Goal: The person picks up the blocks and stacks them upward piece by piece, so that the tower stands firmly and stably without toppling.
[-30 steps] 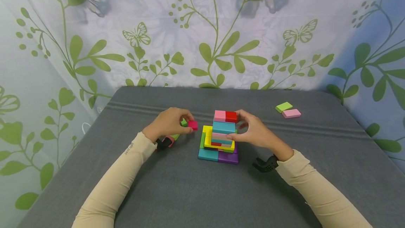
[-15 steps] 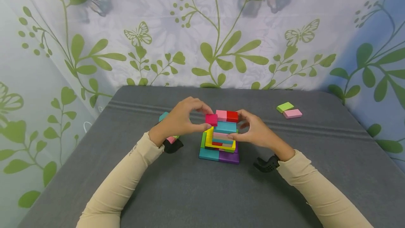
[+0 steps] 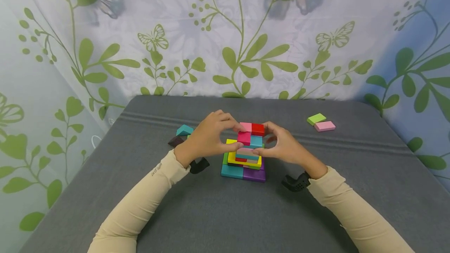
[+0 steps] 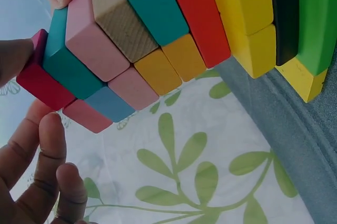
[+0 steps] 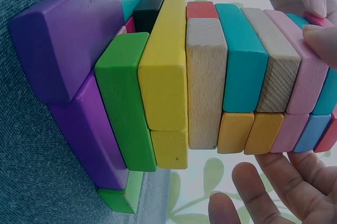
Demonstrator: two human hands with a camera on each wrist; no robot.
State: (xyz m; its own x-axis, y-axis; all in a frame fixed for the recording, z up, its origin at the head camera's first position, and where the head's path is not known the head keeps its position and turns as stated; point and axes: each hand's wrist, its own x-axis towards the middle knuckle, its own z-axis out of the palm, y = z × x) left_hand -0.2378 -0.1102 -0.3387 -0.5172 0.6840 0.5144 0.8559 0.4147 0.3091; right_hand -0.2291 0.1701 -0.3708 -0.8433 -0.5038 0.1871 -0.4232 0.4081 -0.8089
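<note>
A tower of coloured blocks point(image 3: 242, 163) stands mid-table on a teal and purple base, topped by a pink block point(image 3: 245, 126) and a red block point(image 3: 258, 129). My left hand point(image 3: 237, 132) pinches a magenta block point(image 3: 243, 138) and holds it against the tower's upper left, beside a teal block point(image 3: 256, 141). The left wrist view shows the magenta block point(image 4: 39, 79) at the stack's top end, with my thumb on it. My right hand point(image 3: 263, 139) cups the tower's right side, thumb at the front and fingers behind the red block. The right wrist view shows the stack point(image 5: 210, 77) sideways.
A teal block point(image 3: 184, 130) and a dark brown block point(image 3: 175, 141) lie on the grey table point(image 3: 211, 214) left of my left hand. A green block point(image 3: 316, 118) and a pink block point(image 3: 324, 125) lie at the far right. A leaf-patterned curtain point(image 3: 225, 34) hangs behind.
My left hand lifted the magenta block off the table and carried it right, up to the tower's top. The teal and dark blocks behind it came into view. The right hand stayed put.
</note>
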